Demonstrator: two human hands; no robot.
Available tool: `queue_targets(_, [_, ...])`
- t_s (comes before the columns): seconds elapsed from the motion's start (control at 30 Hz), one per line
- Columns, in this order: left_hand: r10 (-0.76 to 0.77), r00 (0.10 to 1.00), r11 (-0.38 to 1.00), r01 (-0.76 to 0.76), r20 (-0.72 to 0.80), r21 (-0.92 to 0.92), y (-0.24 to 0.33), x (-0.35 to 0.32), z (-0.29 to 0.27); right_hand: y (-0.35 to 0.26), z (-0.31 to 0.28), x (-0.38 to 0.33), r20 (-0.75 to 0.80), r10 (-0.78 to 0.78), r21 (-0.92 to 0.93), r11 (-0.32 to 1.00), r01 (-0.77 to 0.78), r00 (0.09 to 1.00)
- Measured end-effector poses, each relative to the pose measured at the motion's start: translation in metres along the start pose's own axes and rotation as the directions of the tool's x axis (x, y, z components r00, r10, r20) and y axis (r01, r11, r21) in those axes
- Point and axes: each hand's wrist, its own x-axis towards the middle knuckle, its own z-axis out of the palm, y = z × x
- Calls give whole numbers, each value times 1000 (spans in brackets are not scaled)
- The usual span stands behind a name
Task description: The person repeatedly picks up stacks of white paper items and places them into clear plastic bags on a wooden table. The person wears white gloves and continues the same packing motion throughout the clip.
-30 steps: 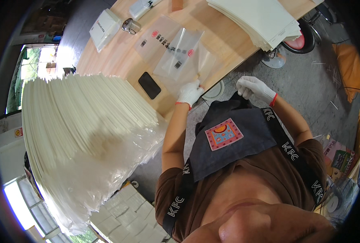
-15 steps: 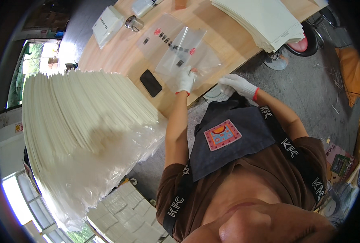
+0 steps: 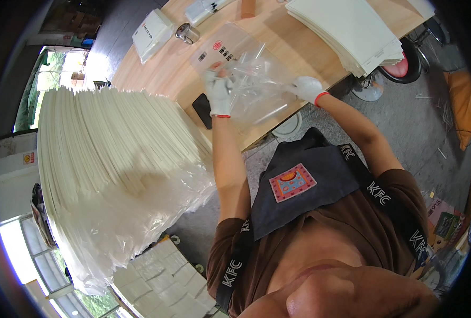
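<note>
A clear plastic bag [image 3: 259, 93], crumpled and shiny, stretches between my two white-gloved hands above the wooden table. My left hand [image 3: 218, 91] pinches its left side, with bare fingertips showing past the glove. On the other side, my right hand [image 3: 308, 89] grips the bag's right edge, its fingers bunched together. Beneath and beyond it lies another printed clear bag [image 3: 222, 47], flat on the tabletop. Close by my left wrist is a black phone [image 3: 202, 111], partly covered by that hand.
A tall stack of white sheets [image 3: 119, 138], wrapped below in plastic, rises at the left. More white sheets [image 3: 346, 32] lie at the table's far right. A metal cup [image 3: 187, 33] and a white packet [image 3: 153, 34] stand far left. A stool [image 3: 405, 66] is beyond the right edge.
My right hand has come up from the apron to the bag's right edge. My left hand has moved left and farther away. The upper bag is now lifted and crumpled between them.
</note>
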Motion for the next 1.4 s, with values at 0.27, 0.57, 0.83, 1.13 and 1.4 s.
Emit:
queue_targets(0.27, [251,772,333,-635,584,697,-3,-68,119,-49,-9,-17,-281,-251,392,851,350,926])
queue_targets(0.57, [198,693,331,-713,694,618,0,-131,135,-2,4,-62,-307,-377,629,608,484,874])
queue_targets(0.83, [72,902,157,-432,425,888,-69,-107,64,-3,8,-22,-451,-485,376,658,652,749])
queue_targets(1.13, [-204,946,-336,-308,250,890,-115,-9,-12,94,-83,-114,-683,-389,-356,916,183,618])
queue_targets(1.4, [-329,819,-7,-501,471,866,-67,38,93,187,-127,-115,-531,-402,-502,858,106,746])
